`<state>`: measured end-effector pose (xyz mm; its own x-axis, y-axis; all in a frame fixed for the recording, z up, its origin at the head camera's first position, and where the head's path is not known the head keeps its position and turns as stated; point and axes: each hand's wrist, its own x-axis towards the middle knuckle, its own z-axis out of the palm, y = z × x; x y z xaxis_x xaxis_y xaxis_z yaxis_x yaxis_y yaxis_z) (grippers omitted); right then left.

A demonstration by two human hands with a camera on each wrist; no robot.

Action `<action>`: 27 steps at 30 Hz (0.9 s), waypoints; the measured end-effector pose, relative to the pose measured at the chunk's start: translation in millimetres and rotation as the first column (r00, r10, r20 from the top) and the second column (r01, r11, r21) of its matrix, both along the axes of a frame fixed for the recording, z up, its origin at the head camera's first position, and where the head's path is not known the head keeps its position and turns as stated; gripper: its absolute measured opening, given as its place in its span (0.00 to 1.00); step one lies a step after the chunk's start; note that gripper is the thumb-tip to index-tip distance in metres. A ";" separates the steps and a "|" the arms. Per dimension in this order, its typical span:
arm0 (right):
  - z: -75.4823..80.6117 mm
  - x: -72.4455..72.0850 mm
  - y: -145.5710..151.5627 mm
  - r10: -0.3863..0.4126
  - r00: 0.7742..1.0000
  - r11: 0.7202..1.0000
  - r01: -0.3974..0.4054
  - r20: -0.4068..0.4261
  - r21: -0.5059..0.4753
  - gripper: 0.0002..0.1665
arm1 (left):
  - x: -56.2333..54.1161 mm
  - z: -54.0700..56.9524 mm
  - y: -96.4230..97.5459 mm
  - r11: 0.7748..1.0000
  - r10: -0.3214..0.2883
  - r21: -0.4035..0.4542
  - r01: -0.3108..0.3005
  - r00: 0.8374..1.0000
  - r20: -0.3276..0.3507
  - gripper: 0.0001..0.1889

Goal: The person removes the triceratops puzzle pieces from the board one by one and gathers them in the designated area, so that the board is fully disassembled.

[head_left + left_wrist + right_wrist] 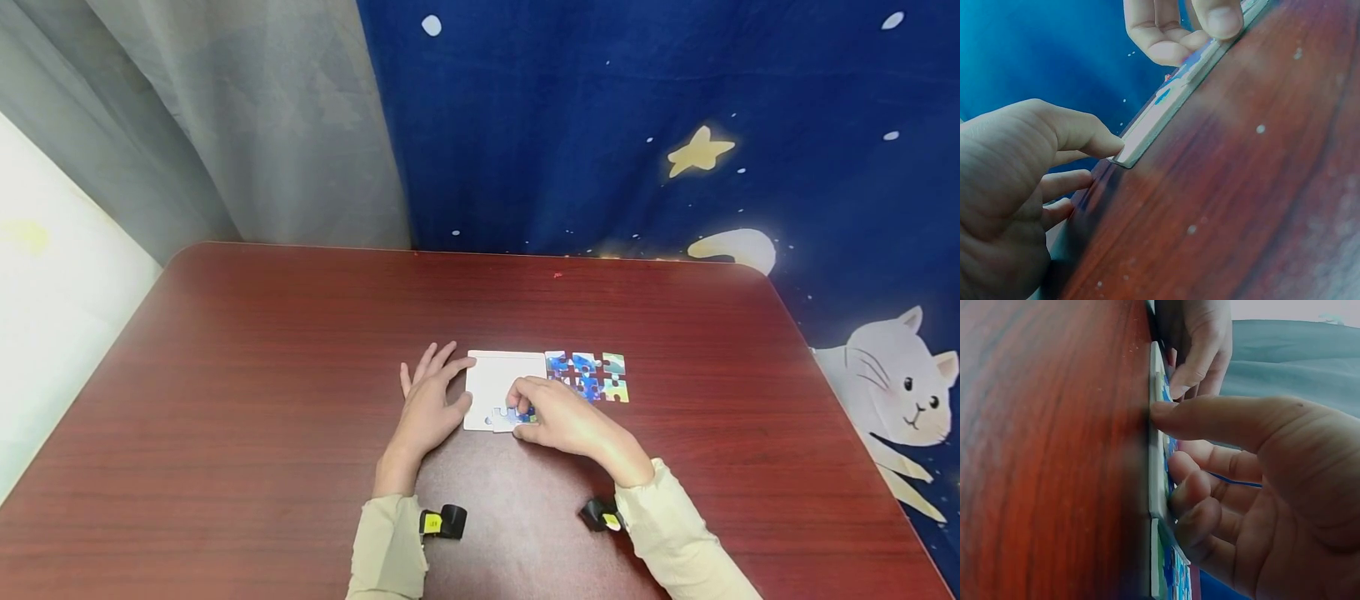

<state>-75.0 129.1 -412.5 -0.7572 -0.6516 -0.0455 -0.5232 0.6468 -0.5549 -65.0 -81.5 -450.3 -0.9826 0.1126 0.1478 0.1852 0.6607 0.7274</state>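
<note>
A white puzzle board [501, 379] lies flat on the table, with blue jigsaw pieces along its near edge. My left hand [429, 402] rests at its left side, index finger and thumb touching the edge, the other fingers spread. Over the board's near right part, my right hand [566, 418] pinches a jigsaw piece [501, 417], thumb at the near edge and fingers curled above. In the right wrist view the thumb [1210, 415] presses against the board's rim. The right fingers partly hide the pieces beneath them.
Several blue and green jigsaw pieces [617, 390] lie in two rows against the board's right side. A tiny red scrap [557, 275] sits near the far edge of the brown table [262, 375]. Grey and blue curtains [525, 125] hang behind.
</note>
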 end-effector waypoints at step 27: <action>4.1 1.3 0.3 0.008 0.999 1.000 -0.009 -0.044 -0.011 0.13 | 0.3 -0.8 -0.1 1.000 0.000 -0.003 0.000 1.000 -0.002 0.23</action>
<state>-73.7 129.4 -408.4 -0.7528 -0.6583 -0.0048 -0.5526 0.6359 -0.5387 -64.7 -81.6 -451.1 -0.9823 0.1127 0.1496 0.1865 0.6628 0.7252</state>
